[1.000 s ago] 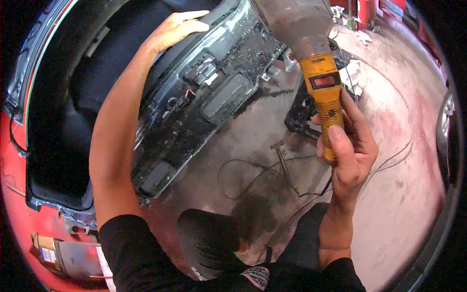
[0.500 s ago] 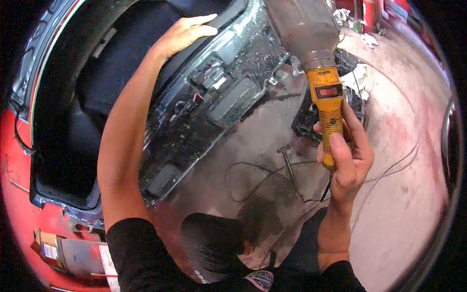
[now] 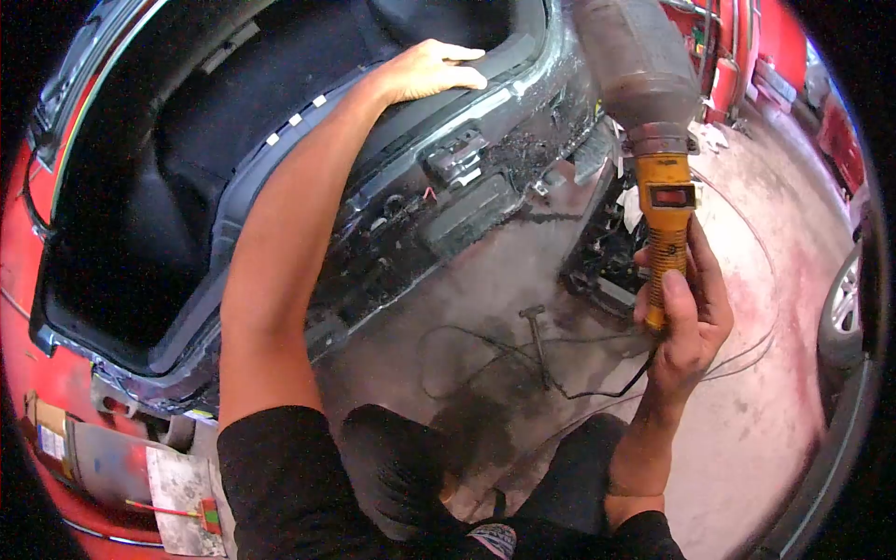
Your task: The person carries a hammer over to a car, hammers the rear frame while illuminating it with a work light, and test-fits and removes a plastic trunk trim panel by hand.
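My right hand (image 3: 686, 303) is wrapped round the ribbed yellow handle of a work lamp (image 3: 666, 196), whose large dusty head points up and away at the top. A black cord runs down from the handle. My left hand (image 3: 434, 72) rests with fingers spread on the dark trim along the edge of an open car trunk (image 3: 373, 149), holding nothing. Below that hand, the car's bare rear panel (image 3: 467, 210) shows scuffed metal, oblong plates and a small red wire.
A hammer (image 3: 537, 345) and looped cord lie on the floor (image 3: 728, 448). Behind the lamp sits a black part (image 3: 602, 252). At the right edge is a wheel (image 3: 845, 299). A cardboard box (image 3: 49, 434) is at the lower left.
The view has shifted, showing more of the trunk's rim. My left hand appears further right along the trim, and the lamp in my right hand appears further right and slightly lower.
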{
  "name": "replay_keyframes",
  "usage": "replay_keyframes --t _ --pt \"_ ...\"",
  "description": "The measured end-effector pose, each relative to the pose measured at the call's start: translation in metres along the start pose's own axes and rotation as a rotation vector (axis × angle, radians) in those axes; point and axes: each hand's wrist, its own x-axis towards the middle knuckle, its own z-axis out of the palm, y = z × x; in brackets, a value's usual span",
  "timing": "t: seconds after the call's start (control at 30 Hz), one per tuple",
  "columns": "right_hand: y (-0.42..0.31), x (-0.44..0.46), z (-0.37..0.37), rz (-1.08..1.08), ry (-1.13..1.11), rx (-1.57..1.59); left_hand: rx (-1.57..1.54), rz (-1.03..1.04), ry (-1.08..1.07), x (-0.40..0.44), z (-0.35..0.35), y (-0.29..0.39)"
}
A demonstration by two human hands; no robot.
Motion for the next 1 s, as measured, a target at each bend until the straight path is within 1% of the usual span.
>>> replay_keyframes --t 0.07,0.13,0.27,0.4,0.6,0.63,0.73,0.77,0.87,1.0 --pt "-0.002 0.001 -0.001 0.002 -0.023 -0.001 0.013 0.000 -0.026 0.004 -0.002 0.001" --pt "0.001 0.002 -0.003 -0.009 -0.062 0.005 0.009 0.023 0.020 0.004 0.003 -0.001" --pt "0.002 0.004 0.002 -0.024 -0.022 0.018 0.068 0.024 0.048 -0.004 0.004 0.008" --pt "0.008 0.003 0.001 -0.004 -0.003 0.009 0.064 0.059 0.078 -0.003 0.008 0.006" --pt "0.012 0.004 -0.007 0.008 -0.026 0.001 0.090 0.032 0.041 -0.003 0.004 0.008" --pt "0.011 0.004 -0.009 0.005 -0.012 -0.008 0.092 -0.013 -0.009 -0.004 0.002 0.011" --pt "0.010 0.002 -0.017 0.009 0.007 -0.013 0.150 0.088 0.087 -0.006 0.014 0.000" --pt "0.010 0.002 -0.019 0.008 0.015 -0.010 0.151 0.111 0.034 -0.009 0.012 0.004" --pt "0.006 0.004 -0.018 -0.004 0.015 -0.038 0.094 0.035 0.107 -0.003 0.015 -0.002" --pt "-0.004 0.006 -0.024 0.002 -0.039 -0.068 0.087 0.071 0.005 0.012 0.006 -0.003"
